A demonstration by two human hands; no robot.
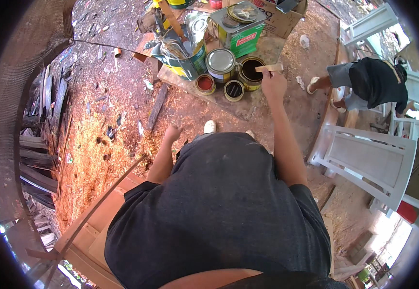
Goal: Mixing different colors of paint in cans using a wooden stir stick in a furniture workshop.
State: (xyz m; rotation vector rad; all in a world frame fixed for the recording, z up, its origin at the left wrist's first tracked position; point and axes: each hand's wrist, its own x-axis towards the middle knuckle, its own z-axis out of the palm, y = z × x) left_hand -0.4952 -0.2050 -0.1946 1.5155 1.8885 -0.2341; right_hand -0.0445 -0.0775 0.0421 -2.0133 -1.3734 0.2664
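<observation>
My right hand (273,85) is closed on a short, flat, pale strip (262,69) that looks like wood. The strip lies level over the edge of an open can (252,86) with a dark brown inside. My left hand (173,133) hangs low beside my body, a finger or thumb sticking out, with nothing seen in it. Close to the open can stand a lidded round can (220,62), a small can of red paint (204,84) and a small can with a dark inside (233,90).
A tub of tools (183,62), a green and silver square tin (241,33) and a cardboard box (282,17) stand behind the cans on a board (219,98). At right, another person (371,82) bends near white wooden panels (364,159). Wood shavings (94,178) cover the ground at left.
</observation>
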